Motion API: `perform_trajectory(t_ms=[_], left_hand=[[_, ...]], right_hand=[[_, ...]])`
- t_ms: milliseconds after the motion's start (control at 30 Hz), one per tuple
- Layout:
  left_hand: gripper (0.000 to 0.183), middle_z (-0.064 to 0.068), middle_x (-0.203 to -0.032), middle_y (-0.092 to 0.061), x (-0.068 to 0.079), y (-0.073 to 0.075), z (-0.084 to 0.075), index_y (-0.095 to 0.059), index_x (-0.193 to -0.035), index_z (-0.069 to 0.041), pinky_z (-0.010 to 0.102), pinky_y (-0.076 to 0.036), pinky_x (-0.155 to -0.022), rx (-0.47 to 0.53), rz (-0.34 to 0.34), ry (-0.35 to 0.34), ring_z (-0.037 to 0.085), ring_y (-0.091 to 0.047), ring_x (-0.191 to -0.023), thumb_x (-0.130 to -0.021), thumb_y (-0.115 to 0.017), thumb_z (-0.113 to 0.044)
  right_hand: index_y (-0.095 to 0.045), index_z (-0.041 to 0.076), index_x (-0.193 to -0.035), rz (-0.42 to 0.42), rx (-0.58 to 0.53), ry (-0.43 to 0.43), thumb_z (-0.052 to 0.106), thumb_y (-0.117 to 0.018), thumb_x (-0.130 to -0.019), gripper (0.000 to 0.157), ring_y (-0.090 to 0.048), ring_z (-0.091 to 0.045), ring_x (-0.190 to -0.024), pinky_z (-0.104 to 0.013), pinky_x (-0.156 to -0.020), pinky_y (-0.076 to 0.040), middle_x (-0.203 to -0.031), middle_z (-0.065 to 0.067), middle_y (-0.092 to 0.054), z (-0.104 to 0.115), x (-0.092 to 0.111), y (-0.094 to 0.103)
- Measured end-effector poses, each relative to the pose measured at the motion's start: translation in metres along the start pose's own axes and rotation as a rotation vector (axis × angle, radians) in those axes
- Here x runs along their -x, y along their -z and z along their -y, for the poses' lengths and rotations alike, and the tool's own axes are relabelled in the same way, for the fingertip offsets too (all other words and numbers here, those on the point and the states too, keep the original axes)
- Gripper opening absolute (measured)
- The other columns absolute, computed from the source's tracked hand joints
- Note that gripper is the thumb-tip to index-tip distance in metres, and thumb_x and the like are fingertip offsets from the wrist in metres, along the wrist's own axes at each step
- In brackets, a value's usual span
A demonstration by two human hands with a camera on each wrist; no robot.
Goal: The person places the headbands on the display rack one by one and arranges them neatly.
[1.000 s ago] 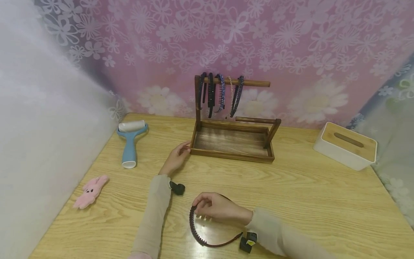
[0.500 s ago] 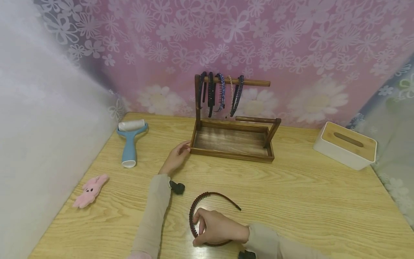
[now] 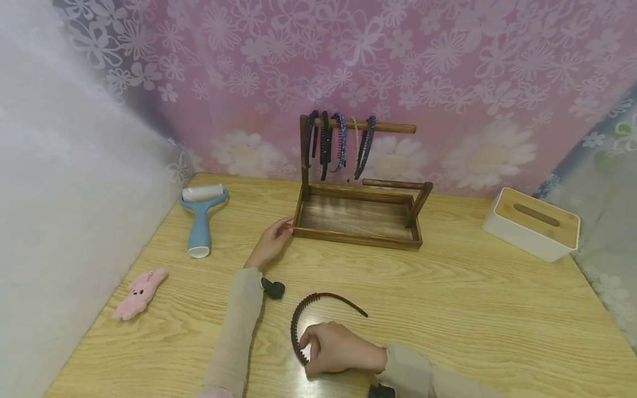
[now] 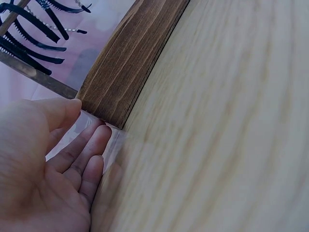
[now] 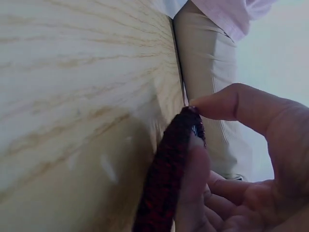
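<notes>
A dark red toothed headband [image 3: 297, 326] curves over the table in the head view. My right hand [image 3: 338, 348] pinches its near part between thumb and fingers. The right wrist view shows the headband's glittery dark red band [image 5: 164, 179] up close, the thumb at its edge and a finger along its side. My left hand [image 3: 271, 243] touches the near left corner of a brown wooden headband stand [image 3: 358, 240]. In the left wrist view the thumb and fingertips [image 4: 101, 133] lie against that corner, fingers loosely bent. Several headbands [image 3: 341, 143] hang from the stand's upper bar.
A blue-handled lint roller [image 3: 199, 221] and a pink plush toy [image 3: 141, 296] lie on the left of the table. At the far right stands a white tissue box [image 3: 532, 224] with a wooden lid. A flowered pink curtain [image 3: 318, 66] hangs behind.
My right hand has shifted from the headband's far part towards its near part and now grips it there. The headband's free end has moved slightly. My left hand stays at the stand's corner.
</notes>
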State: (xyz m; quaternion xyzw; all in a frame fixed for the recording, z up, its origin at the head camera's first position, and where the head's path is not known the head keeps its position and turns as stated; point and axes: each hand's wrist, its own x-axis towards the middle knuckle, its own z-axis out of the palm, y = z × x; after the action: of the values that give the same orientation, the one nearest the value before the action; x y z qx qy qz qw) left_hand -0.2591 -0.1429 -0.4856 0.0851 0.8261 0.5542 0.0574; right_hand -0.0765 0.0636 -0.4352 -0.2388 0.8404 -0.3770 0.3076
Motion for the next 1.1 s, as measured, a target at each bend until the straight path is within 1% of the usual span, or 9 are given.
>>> perform_trajectory(t_ms=[133, 267, 400, 567, 633, 733, 867, 967, 1100], left_hand=[[0.043, 0.018, -0.135, -0.054, 0.001, 0.0, -0.001, -0.043, -0.147, -0.012, 0.049, -0.039, -0.108, -0.005, -0.001, 0.005, 0.034, -0.05, -0.128, -0.104, -0.047, -0.019], [0.043, 0.019, -0.135, -0.054, 0.001, 0.0, -0.001, -0.043, -0.147, -0.012, 0.049, -0.039, -0.109, -0.004, 0.0, 0.003, 0.034, -0.05, -0.128, -0.104, -0.047, -0.018], [0.043, 0.019, -0.135, -0.055, 0.0, 0.0, 0.0, -0.044, -0.146, -0.011, 0.048, -0.038, -0.11, -0.006, -0.001, -0.009, 0.033, -0.05, -0.128, -0.104, -0.047, -0.017], [0.043, 0.019, -0.135, -0.055, -0.001, 0.0, 0.002, -0.044, -0.146, -0.011, 0.049, -0.039, -0.109, -0.004, 0.001, -0.012, 0.033, -0.051, -0.128, -0.104, -0.047, -0.018], [0.043, 0.019, -0.135, -0.055, -0.001, 0.0, 0.002, -0.044, -0.146, -0.012, 0.049, -0.039, -0.109, -0.001, 0.004, -0.009, 0.034, -0.051, -0.128, -0.104, -0.047, -0.019], [0.043, 0.019, -0.136, -0.054, -0.002, 0.0, 0.002, -0.044, -0.146, -0.012, 0.049, -0.04, -0.108, 0.004, 0.008, -0.008, 0.034, -0.05, -0.128, -0.104, -0.047, -0.019], [0.043, 0.019, -0.135, -0.054, -0.002, 0.0, 0.002, -0.044, -0.146, -0.012, 0.05, -0.039, -0.108, 0.004, 0.006, -0.006, 0.034, -0.05, -0.127, -0.104, -0.047, -0.02], [0.043, 0.019, -0.135, -0.055, -0.002, 0.0, 0.002, -0.044, -0.146, -0.013, 0.05, -0.039, -0.108, 0.004, 0.006, -0.006, 0.034, -0.051, -0.127, -0.104, -0.047, -0.02], [0.043, 0.019, -0.134, -0.055, -0.001, 0.0, 0.002, -0.044, -0.147, -0.013, 0.049, -0.04, -0.107, 0.006, 0.01, -0.007, 0.034, -0.052, -0.126, -0.104, -0.047, -0.02]], right_hand=[[-0.068, 0.011, -0.095, -0.016, -0.049, 0.008, 0.006, -0.072, -0.069, 0.027, -0.051, 0.002, -0.058, -0.015, -0.061, -0.042, -0.064, 0.013, -0.06, 0.001, 0.001, 0.006], [-0.068, 0.014, -0.097, -0.05, -0.076, 0.027, 0.009, -0.072, -0.072, 0.025, -0.054, 0.001, -0.063, -0.017, -0.061, -0.044, -0.072, 0.011, -0.064, 0.002, 0.003, 0.013], [-0.067, 0.015, -0.103, -0.072, -0.112, 0.028, 0.009, -0.07, -0.074, 0.029, -0.059, -0.003, -0.067, -0.02, -0.064, -0.048, -0.079, 0.007, -0.068, 0.004, 0.006, 0.024], [-0.066, 0.006, -0.115, -0.098, -0.17, 0.05, 0.011, -0.068, -0.079, 0.036, -0.062, -0.009, -0.068, -0.021, -0.061, -0.049, -0.086, 0.0, -0.069, 0.002, 0.011, 0.04], [-0.064, 0.004, -0.12, -0.12, -0.194, 0.051, 0.011, -0.068, -0.081, 0.04, -0.062, -0.009, -0.07, -0.022, -0.06, -0.049, -0.088, -0.002, -0.069, 0.0, 0.013, 0.047], [-0.062, -0.001, -0.124, -0.162, -0.232, 0.063, 0.01, -0.066, -0.082, 0.044, -0.059, -0.01, -0.072, -0.021, -0.059, -0.047, -0.093, -0.009, -0.07, -0.004, 0.016, 0.057], [-0.059, -0.004, -0.129, -0.235, -0.284, 0.052, 0.011, -0.062, -0.085, 0.046, -0.059, -0.012, -0.08, -0.022, -0.063, -0.045, -0.101, -0.017, -0.07, -0.011, 0.022, 0.069], [-0.059, -0.004, -0.13, -0.291, -0.315, 0.024, 0.012, -0.062, -0.086, 0.047, -0.061, -0.014, -0.086, -0.024, -0.066, -0.047, -0.105, -0.018, -0.07, -0.014, 0.027, 0.077], [-0.058, -0.004, -0.13, -0.321, -0.35, -0.003, 0.011, -0.063, -0.085, 0.048, -0.061, -0.011, -0.083, -0.022, -0.063, -0.046, -0.106, -0.019, -0.071, -0.02, 0.033, 0.084]])
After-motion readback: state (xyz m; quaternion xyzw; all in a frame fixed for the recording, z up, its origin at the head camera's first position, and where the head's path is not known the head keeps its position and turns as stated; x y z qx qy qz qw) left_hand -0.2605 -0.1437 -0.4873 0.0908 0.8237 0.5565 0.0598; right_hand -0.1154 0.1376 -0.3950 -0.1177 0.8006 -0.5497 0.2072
